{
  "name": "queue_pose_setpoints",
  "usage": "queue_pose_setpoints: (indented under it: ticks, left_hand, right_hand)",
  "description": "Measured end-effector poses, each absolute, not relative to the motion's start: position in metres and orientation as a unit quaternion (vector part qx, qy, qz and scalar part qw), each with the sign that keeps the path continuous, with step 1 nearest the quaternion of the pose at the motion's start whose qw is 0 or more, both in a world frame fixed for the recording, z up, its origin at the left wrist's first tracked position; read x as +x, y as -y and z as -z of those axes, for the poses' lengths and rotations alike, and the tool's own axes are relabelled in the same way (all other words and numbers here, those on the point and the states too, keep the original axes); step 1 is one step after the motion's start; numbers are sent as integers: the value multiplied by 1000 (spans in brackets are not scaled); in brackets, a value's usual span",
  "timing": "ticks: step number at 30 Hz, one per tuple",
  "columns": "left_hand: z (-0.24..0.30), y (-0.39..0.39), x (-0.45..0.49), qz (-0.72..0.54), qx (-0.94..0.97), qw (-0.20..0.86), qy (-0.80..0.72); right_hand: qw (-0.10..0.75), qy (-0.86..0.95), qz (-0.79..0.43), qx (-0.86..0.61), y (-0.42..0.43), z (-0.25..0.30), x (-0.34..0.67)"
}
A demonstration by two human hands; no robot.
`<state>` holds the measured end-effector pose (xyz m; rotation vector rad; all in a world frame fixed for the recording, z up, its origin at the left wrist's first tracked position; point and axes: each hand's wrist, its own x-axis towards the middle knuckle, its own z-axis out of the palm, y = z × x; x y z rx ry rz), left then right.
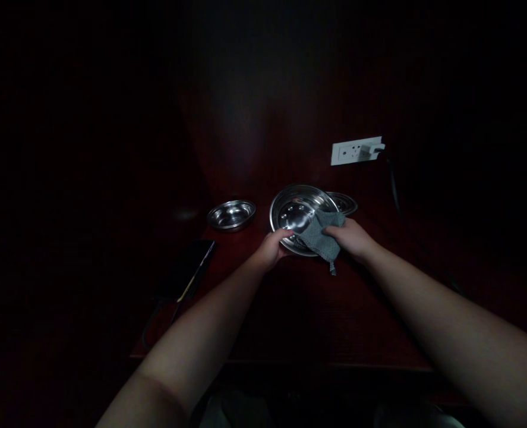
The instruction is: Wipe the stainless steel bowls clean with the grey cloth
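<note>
Left hand [271, 249] grips tilted steel bowl [296, 217] rim; right hand [350, 238] presses grey cloth [319, 238] inside; small bowl [231, 214] empty

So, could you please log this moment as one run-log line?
left hand: holds steel bowl rim | right hand: presses grey cloth into bowl | nearby: small bowl, phone, wall socket

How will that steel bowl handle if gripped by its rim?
Probably stiff and light: the steel bowl looks thin-walled, and the left hand tilts it by the rim alone. Its glossy surface suggests slipperiness. Round, so it may rock if released.
</note>
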<state>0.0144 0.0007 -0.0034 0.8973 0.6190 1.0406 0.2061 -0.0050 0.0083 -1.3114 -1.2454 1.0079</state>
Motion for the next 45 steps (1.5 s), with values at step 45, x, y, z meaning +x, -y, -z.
queue_pose_setpoints:
  ticks: [45]
  left_hand:
    - [-1, 1, 14, -465, 403, 740, -273]
  right_hand:
    - [513, 502, -423, -554, 7, -10, 205]
